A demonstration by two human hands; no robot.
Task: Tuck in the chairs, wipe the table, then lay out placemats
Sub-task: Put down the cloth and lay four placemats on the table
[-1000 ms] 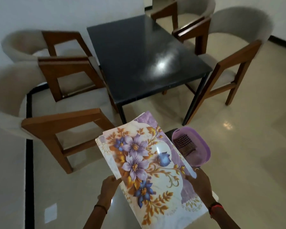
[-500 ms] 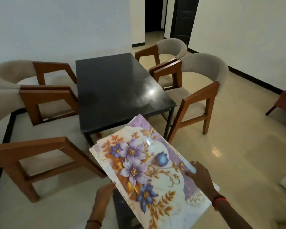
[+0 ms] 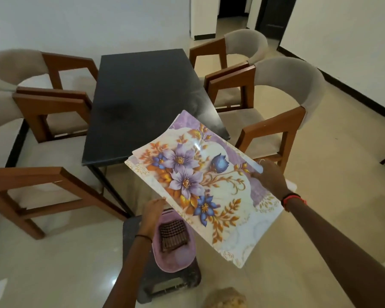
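A stack of flowered placemats [image 3: 205, 185] is held in the air above the floor, at the near end of the table [image 3: 142, 96]. Layered edges at its far-left corner show more than one sheet. The left hand [image 3: 152, 211] is clamped on the near-left edge and the right hand [image 3: 270, 177] on the right-hand edge, both grips closed on the stack. Compared with a second ago, the stack has been carried up and forward. Its far corner, then seen short of the table, is now seen across the table's near right corner, tilted and not laid down. The view has also shifted. The purple basket [image 3: 176, 261] holding a checked cloth [image 3: 172, 235], formerly seen to the right of the stack, is now seen under the left wrist, on a dark stool [image 3: 171, 283]. With the cloth lying in the basket and faint smears noted on the tabletop, wiping is judged done and laying-out just begun. No mat is on the table yet. Four chairs [image 3: 271, 128] stand beside the table, their seats apparently not pushed under. Whether the tucking-in counts as complete cannot be told.
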